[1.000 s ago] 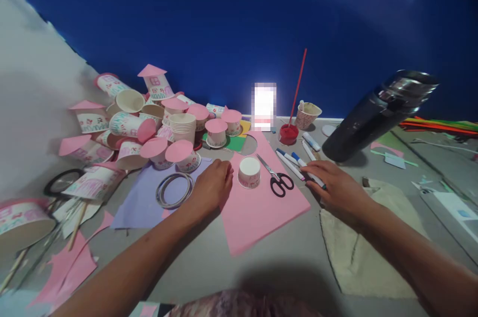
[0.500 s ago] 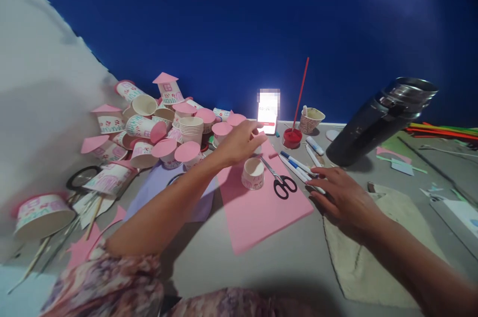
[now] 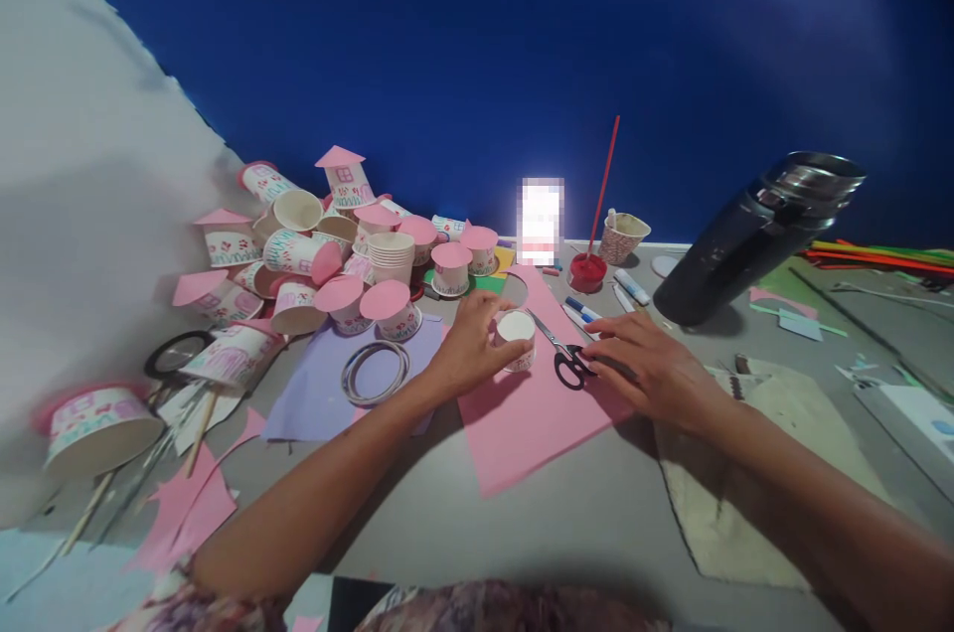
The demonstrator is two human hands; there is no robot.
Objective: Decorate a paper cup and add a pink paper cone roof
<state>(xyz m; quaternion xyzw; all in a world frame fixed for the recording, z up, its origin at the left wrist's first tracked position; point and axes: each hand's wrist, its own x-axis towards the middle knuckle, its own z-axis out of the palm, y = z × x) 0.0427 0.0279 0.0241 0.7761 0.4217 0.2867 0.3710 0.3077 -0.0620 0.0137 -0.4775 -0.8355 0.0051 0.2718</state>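
My left hand [image 3: 481, 344] has its fingers wrapped round a small white paper cup [image 3: 516, 339] with drawn marks, standing on pink paper [image 3: 522, 433]. Just right of the cup lie scissors with black handles [image 3: 570, 369]. Over their right handle reaches my right hand [image 3: 648, 364], its fingers spread and touching or hovering near the scissors; it holds nothing that I can make out. Blue-capped markers [image 3: 581, 310] lie just beyond the right fingers.
Decorated cups with pink cone tops [image 3: 347, 177] are piled at the left, near a tape roll [image 3: 375, 374] on purple paper [image 3: 298, 413]. Behind stand a lit phone [image 3: 541, 220], a red pot [image 3: 587, 272] and a dark flask [image 3: 730, 254]. A beige cloth [image 3: 775, 473] lies right.
My left hand has come back from near the phone and closed round the cup. My right hand has moved left from the markers to the scissors. The tape roll is now uncovered.
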